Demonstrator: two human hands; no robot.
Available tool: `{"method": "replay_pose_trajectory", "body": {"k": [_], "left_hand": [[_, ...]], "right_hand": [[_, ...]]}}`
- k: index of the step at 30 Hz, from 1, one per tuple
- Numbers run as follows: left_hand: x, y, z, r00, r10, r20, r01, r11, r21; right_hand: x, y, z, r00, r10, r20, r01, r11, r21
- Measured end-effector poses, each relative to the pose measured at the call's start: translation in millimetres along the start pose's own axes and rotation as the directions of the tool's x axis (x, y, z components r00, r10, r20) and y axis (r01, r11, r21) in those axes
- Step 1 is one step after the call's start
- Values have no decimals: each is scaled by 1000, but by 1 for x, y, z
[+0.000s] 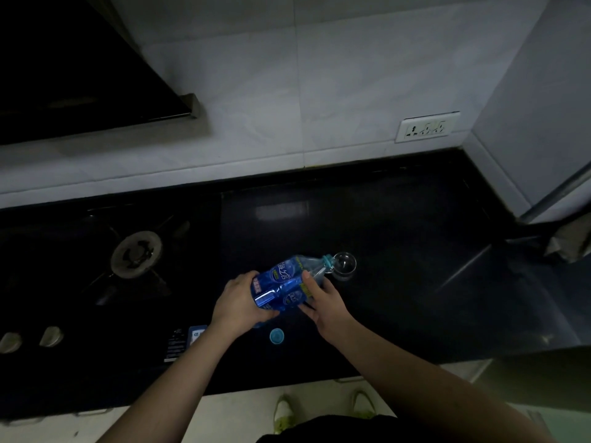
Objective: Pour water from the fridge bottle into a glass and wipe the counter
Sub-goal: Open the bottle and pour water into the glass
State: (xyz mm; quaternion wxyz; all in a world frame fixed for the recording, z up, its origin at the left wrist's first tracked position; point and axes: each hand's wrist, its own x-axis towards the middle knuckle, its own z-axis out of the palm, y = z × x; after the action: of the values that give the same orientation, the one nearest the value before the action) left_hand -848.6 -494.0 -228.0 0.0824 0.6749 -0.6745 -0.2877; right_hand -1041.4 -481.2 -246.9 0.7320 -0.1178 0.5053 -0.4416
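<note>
**Both hands tipping the bottle at the glass**

The left hand [238, 298] is wrapping its fingers round the base of the blue-labelled bottle [287, 282], and the right hand [321, 297] is gripping its side. Beyond the fingertips, the neck is tilting onto the rim of the glass [344, 265]. Just behind the hands, the blue cap [276, 336] is lying on the black counter [399, 235].

The blue-labelled clear bottle [285, 282] is tipped nearly flat, uncapped neck at the rim of the upright glass [344, 265]; its blue cap [276, 335] lies on the black counter [399, 251].
</note>
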Motion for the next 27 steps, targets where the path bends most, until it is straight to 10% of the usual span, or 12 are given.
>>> {"method": "replay_pose_trajectory", "body": {"k": [27], "left_hand": [[-7, -6, -2, 1000, -2, -10, 1, 1000, -6]], "right_hand": [[-6, 4, 6, 1000, -9, 21, 10, 1000, -25]]}}
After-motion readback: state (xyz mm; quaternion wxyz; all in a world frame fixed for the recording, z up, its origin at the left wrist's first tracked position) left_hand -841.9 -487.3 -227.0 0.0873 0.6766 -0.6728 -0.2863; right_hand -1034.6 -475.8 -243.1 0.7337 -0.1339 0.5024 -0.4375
